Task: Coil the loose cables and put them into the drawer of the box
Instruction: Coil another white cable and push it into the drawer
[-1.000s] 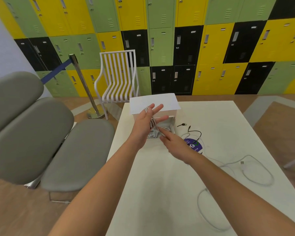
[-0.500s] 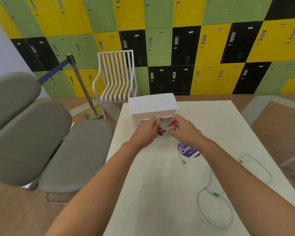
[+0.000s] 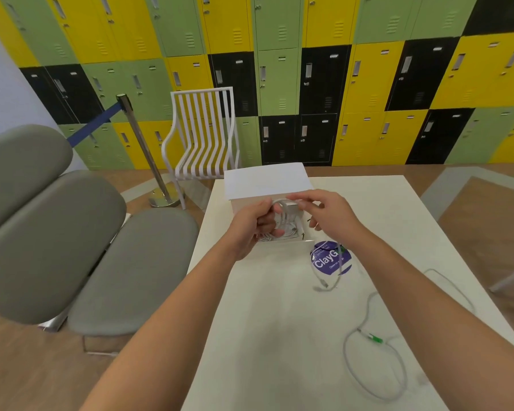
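Observation:
A white box (image 3: 264,183) stands at the table's far edge, its drawer (image 3: 307,241) pulled out toward me with coiled white cables inside. My left hand (image 3: 251,225) grips a coil of white cable (image 3: 282,213) over the drawer. My right hand (image 3: 328,216) pinches the same cable at the top of the coil. The cable's loose tail hangs down from my right hand to a plug end (image 3: 324,283) over the table. A long grey cable with a green connector (image 3: 374,339) lies loose on the table at the right.
A purple round sticker (image 3: 324,262) lies on the white table (image 3: 279,336) near the drawer. A small black cable (image 3: 310,221) pokes out behind my right hand. Grey padded seats (image 3: 72,247) stand left of the table; a white slatted chair (image 3: 204,134) and a stanchion post (image 3: 143,149) are beyond.
My right hand has swung from below the coil up to its top, carrying the cable round. The loose tail has shortened and its plug end has come closer to the drawer.

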